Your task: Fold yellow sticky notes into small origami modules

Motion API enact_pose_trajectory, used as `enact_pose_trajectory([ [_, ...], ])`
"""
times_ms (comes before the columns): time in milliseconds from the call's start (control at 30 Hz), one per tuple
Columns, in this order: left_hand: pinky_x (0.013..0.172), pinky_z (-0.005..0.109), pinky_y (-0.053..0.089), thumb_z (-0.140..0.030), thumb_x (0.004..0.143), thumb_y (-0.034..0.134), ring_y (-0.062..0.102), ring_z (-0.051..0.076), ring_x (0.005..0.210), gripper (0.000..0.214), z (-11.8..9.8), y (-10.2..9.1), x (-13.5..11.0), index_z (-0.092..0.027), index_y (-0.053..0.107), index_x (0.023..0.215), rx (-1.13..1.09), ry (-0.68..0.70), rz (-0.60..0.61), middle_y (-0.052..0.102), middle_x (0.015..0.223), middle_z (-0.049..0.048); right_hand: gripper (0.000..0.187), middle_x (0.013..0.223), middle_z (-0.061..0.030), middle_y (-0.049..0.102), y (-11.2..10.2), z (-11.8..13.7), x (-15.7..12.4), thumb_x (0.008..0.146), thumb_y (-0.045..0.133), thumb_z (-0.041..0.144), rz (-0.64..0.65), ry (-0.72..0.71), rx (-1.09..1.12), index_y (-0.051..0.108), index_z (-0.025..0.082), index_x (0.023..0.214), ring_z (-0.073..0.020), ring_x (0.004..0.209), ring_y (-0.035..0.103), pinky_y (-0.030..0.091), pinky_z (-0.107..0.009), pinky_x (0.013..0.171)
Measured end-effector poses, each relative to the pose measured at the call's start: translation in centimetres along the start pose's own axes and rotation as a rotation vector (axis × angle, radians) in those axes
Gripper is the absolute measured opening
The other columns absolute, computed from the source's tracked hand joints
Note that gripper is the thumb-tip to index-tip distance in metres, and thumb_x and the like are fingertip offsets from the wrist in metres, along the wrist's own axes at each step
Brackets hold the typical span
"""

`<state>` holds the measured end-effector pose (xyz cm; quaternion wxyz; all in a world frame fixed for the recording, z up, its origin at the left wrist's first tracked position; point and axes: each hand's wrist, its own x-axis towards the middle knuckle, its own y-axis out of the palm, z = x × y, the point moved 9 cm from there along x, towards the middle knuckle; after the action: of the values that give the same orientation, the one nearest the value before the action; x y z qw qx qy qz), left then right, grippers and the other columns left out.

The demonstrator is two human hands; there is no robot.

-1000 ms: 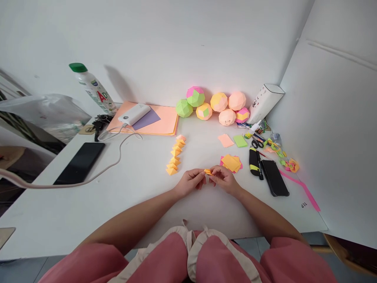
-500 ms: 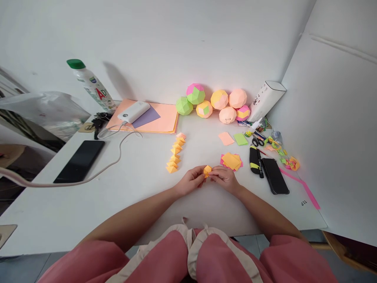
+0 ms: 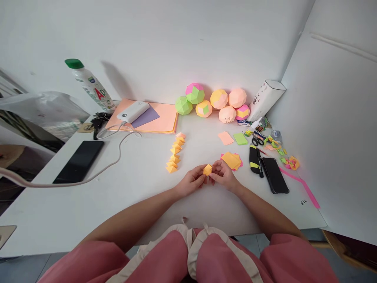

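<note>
A small folded orange paper piece (image 3: pixel 207 169) is held between my two hands near the front of the desk. My left hand (image 3: pixel 191 181) pinches its left side with thumb and fingers. From the right, my right hand (image 3: pixel 225 175) grips its lower right edge, thumb in front. Left of them, a row of folded orange paper units (image 3: pixel 173 158) runs away from me, with a peach one at the far end. Just beyond my right hand lies a stack of orange and pink paper sheets (image 3: pixel 231 160).
Faceted paper balls (image 3: pixel 219 99) line the wall. A peach sheet (image 3: pixel 226 138) and a green sheet (image 3: pixel 240 138) lie before them. To the right are a utility knife (image 3: pixel 253 159), scissors (image 3: pixel 257 140) and a phone (image 3: pixel 275 175). A cable (image 3: pixel 119 151) crosses the left side, beside a power bank (image 3: pixel 133 111).
The folded orange piece now shows a wider face toward me. My right hand's fingers have shifted up and spread a little around it; my left hand stays nearly still.
</note>
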<state>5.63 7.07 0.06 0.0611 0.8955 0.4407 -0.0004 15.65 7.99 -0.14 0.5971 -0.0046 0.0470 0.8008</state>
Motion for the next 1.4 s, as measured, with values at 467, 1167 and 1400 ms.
enact_pose_trajectory([
  [467, 0.059, 0.023, 0.037, -0.031, 0.084, 0.045, 0.044, 0.01, 0.059, 0.044, 0.3, -0.1, -0.1, -0.019, 0.04, 0.126, 0.224, 0.125, -0.015, 0.041, 0.06, -0.0061, 0.004, 0.054, 0.0026, 0.053, 0.5, -0.3, -0.3, 0.069, 0.056, 0.017, 0.039, 0.046, -0.385, 0.053, 0.016, 0.067, -0.009, 0.046, 0.049, 0.039, -0.021, 0.041],
  [1167, 0.047, 0.02, 0.027, -0.03, 0.081, 0.049, 0.026, 0.006, 0.046, 0.041, 0.6, -0.8, -0.3, -0.017, 0.044, 0.12, 0.105, -0.032, -0.072, 0.029, 0.055, -0.0091, 0.021, 0.069, 0.0015, 0.058, 0.9, 0.6, -0.3, 0.079, 0.052, 0.024, 0.157, -0.006, -0.062, 0.049, 0.018, 0.099, -0.0095, 0.055, 0.057, 0.049, -0.022, 0.047],
  [1400, 0.054, 0.021, 0.037, -0.039, 0.077, 0.058, 0.045, 0.008, 0.059, 0.043, 0.3, -1.1, 0.0, -0.019, 0.048, 0.113, 0.063, -0.012, -0.14, 0.048, 0.072, -0.0023, 0.018, 0.068, 0.0009, 0.063, 0.0, 0.9, -0.2, 0.08, 0.059, 0.03, 0.032, -0.084, -0.108, 0.048, 0.019, 0.089, -0.0112, 0.055, 0.06, 0.051, -0.026, 0.053],
])
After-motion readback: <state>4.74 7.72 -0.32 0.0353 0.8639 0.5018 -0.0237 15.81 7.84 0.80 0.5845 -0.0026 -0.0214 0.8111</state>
